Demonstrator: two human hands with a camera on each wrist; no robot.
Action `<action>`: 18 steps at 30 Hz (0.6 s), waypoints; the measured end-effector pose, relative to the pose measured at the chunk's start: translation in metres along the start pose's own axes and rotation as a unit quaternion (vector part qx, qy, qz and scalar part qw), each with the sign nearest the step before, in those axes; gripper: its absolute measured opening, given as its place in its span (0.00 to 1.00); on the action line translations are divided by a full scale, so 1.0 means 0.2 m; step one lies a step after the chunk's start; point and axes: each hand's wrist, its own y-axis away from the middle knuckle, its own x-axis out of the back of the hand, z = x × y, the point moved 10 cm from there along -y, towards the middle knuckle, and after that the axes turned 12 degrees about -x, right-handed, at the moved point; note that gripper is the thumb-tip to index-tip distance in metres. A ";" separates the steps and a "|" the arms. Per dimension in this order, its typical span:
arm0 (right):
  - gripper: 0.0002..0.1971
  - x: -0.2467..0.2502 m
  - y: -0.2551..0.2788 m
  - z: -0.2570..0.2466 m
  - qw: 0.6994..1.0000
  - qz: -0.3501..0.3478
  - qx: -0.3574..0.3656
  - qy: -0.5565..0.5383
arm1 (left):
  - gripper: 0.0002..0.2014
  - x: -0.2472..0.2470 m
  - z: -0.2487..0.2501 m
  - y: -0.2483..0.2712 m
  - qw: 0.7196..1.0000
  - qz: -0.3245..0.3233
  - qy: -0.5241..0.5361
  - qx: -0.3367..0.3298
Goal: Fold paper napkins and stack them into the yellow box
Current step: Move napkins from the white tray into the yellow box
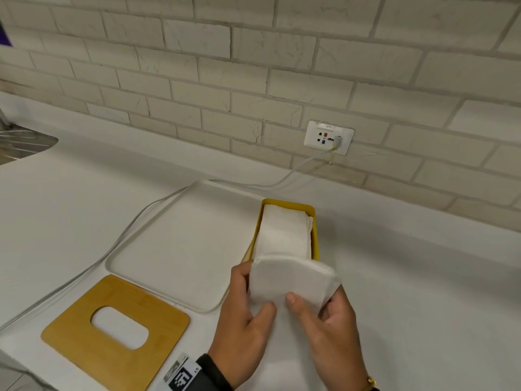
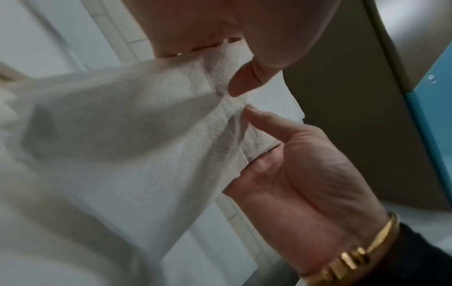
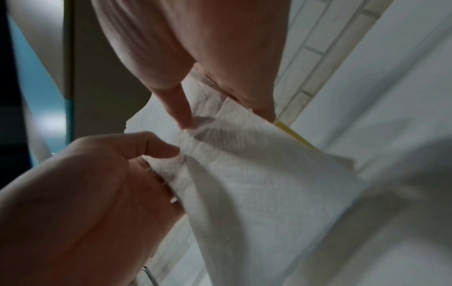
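Napkin [image 1: 290, 280] sits pinched between both hands, just in front of the yellow box [image 1: 315, 238], near end. I read the left hand [image 1: 242, 323] as gripping w/ thumb on top and fingers curled under the left edge; right hand [image 1: 329, 325] does the same on the right, thumb pressing mid-sheet. Thumbs lie close together, prob. to set or hold a crease before it goes in. The far edge bows upward in an arc, so the paper is soft, limp, embossed w/ a fine quilted grain in the wrist views.

Box is narrow, rigid-looking, yellow walls, already holding a stack of folded napkins [image 1: 284, 232] near rim level. It stands on a white tray [image 1: 169, 235] w/ rounded corners. Beside that, a flat wooden lid [image 1: 118, 331] w/ an oval slot lies off the box, so the top is open for loading.
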 end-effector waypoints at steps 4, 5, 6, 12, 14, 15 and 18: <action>0.21 -0.01 -0.01 0.05 1.000 0.003 -0.016 0.003 | 0.23 -0.03 -0.05 0.03 1.000 -0.025 -0.006 0.017; 0.20 -0.01 -0.01 0.01 1.000 0.001 -0.002 0.001 | 0.24 -0.02 -0.02 0.01 1.000 -0.022 -0.010 0.003; 0.20 -0.02 0.00 -0.03 1.000 -0.006 0.014 -0.005 | 0.24 -0.02 0.01 0.00 1.000 -0.017 -0.012 -0.013; 0.22 -0.01 0.00 0.07 1.000 -0.012 -0.028 -0.001 | 0.23 0.00 -0.05 0.04 0.999 -0.020 -0.035 0.009; 0.19 0.00 0.00 0.12 0.999 0.006 -0.051 0.019 | 0.22 -0.01 -0.08 0.06 0.998 -0.035 -0.036 0.024; 0.17 0.00 0.00 0.11 0.999 0.009 -0.049 0.018 | 0.22 -0.02 -0.07 0.05 0.998 -0.037 -0.037 0.017; 0.14 0.01 0.02 -0.06 1.000 -0.001 0.003 -0.010 | 0.20 0.00 0.04 0.00 0.999 -0.024 -0.029 -0.030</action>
